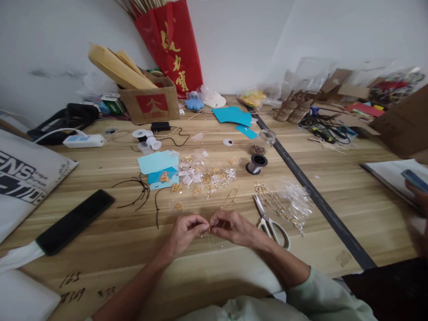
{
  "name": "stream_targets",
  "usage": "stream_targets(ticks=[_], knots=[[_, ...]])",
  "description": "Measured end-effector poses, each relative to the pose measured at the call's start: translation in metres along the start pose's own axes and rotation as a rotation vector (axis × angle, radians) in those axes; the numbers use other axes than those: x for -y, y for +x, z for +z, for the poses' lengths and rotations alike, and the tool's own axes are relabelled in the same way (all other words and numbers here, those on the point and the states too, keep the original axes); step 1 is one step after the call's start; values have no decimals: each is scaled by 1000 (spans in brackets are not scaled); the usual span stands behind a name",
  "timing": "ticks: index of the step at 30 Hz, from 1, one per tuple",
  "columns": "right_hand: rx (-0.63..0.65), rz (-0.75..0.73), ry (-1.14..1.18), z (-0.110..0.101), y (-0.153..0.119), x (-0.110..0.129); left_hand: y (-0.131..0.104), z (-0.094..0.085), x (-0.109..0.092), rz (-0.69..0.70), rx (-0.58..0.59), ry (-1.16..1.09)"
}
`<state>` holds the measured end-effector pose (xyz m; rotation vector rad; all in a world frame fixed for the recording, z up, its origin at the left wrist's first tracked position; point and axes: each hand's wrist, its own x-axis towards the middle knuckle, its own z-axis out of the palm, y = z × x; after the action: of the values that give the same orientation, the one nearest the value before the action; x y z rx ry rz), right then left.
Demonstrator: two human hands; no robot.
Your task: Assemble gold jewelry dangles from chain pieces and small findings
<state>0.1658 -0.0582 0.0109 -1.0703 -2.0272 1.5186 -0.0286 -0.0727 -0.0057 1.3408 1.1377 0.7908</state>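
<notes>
Thumb and forefinger of the left hand [186,232] press together, and those of the right hand [233,226] do the same; the two pinches meet, clamped on a gold piece [209,229] too small to make out. It is over the near part of the table [127,240], in front of the person's chest.

Just beyond the right hand lies a thin gold chain [229,199]. Scissors [266,218] lie beside the right wrist, blades pointing away, and past them are more chains [272,203] next to clear bags [297,196]. Beyond the left hand is a small pile of gold beads [178,207]; farther off spread gold and silver findings [216,179], with blue cards [157,162] to their left. Black cords [138,191] lie near the cards, and a black device [76,220] is farther left.

A wire spool [257,165] stands beyond the scissors, near a dish of mixed beads [258,150] and a clear jar [268,136]. At the back, a red bag [182,49] stands behind a carton [150,101]. At the right edge, another person's hand [419,193] holds a phone [414,179] over papers [391,171].
</notes>
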Motion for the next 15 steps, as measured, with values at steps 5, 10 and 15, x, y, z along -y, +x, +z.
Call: stream_targets(ticks=[5,10,15], knots=[[75,25,156,-1,1,-1,-2,2,-1,23,12,72],[0,27,138,4,3,-6,-4,3,-2,50,32,133],[-28,65,91,7,3,-8,-5,4,-1,83,30,157]])
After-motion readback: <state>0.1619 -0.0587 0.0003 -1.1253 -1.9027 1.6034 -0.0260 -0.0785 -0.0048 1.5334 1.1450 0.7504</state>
